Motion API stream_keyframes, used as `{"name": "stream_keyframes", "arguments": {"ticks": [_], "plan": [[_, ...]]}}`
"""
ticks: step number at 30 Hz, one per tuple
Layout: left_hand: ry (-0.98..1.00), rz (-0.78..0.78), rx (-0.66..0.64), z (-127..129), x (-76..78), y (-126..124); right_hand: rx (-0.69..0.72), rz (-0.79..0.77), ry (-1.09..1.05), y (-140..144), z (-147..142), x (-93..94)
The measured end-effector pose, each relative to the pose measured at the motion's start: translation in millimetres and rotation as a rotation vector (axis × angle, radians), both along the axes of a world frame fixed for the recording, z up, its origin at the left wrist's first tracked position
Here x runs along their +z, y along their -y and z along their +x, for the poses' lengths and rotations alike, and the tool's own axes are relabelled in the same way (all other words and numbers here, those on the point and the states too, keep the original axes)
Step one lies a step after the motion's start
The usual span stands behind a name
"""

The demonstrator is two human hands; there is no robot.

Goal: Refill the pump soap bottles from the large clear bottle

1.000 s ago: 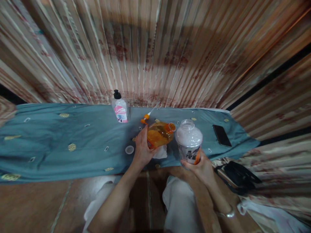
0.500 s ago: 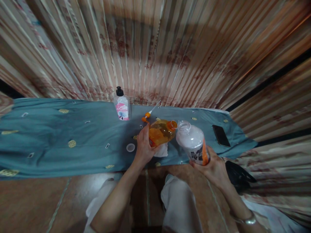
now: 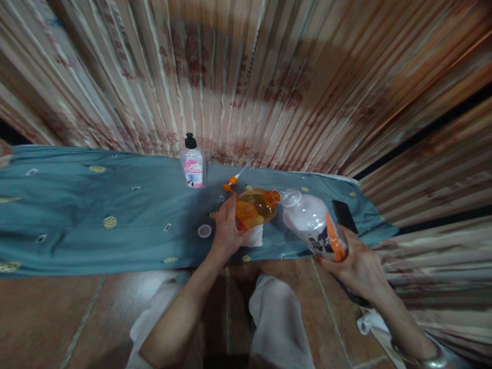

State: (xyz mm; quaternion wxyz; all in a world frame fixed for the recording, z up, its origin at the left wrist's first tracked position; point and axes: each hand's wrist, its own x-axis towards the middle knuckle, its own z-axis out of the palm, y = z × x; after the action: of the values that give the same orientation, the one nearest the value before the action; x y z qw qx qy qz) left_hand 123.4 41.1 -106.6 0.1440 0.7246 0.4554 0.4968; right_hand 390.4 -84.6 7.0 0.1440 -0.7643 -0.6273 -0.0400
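Note:
My left hand is closed around the lower part of an orange bottle, which lies tilted with its open neck pointing right. Wrapped round the base of a clear plastic bottle with an orange and black label, my right hand tips that bottle toward the left. The two open mouths meet or nearly meet; whether liquid passes between them I cannot make out. Behind the orange bottle lies an orange pump top with a clear tube. A white tissue shows under the orange bottle.
A clear bottle with black cap and pink label stands at the back of the cloth-covered surface. A small round cap lies left of my left hand. A black phone is at the right, and a pleated curtain hangs behind.
The clear plastic bottle has tilted further toward the orange bottle, its base swinging right and my right hand going with it. My left hand and the orange bottle look nearly unmoved.

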Motion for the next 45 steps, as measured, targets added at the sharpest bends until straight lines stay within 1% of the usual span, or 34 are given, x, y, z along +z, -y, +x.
{"name": "stream_keyframes", "arguments": {"ticks": [4, 8, 13, 16, 21, 28, 34, 40, 45], "plan": [[-0.012, -0.010, 0.014, 1.7, 1.7, 0.6, 0.010, -0.008, 0.066, 2.4, 5.5, 6.0], [-0.025, -0.018, 0.006, 2.3, 1.9, 0.4, 0.007, 0.009, 0.096, 3.1, 7.9, 5.3], [-0.018, -0.013, -0.001, 1.1, 3.0, 0.4, 0.006, -0.021, 0.077, 1.2, 6.3, 5.6], [-0.005, -0.010, -0.015, 0.2, 3.9, 0.7, 0.001, -0.005, 0.079, -0.1, 4.8, 7.5], [-0.019, -0.060, -0.017, 1.3, 6.5, 2.8, -0.007, -0.027, 0.063, -1.4, 3.1, 11.8], [-0.020, -0.075, -0.019, 2.5, 10.8, 5.1, -0.001, -0.030, 0.057, -0.4, 3.1, 14.2], [-0.038, -0.125, -0.012, 2.3, 14.5, 6.1, -0.025, -0.085, 0.058, 2.4, 4.0, 16.6], [-0.023, -0.111, -0.019, 2.5, 11.3, 5.1, -0.049, -0.088, 0.063, 2.0, 4.9, 16.4], [-0.041, -0.080, -0.025, 2.6, 6.6, 4.6, -0.023, -0.079, 0.084, 1.3, 6.2, 17.4]]}}
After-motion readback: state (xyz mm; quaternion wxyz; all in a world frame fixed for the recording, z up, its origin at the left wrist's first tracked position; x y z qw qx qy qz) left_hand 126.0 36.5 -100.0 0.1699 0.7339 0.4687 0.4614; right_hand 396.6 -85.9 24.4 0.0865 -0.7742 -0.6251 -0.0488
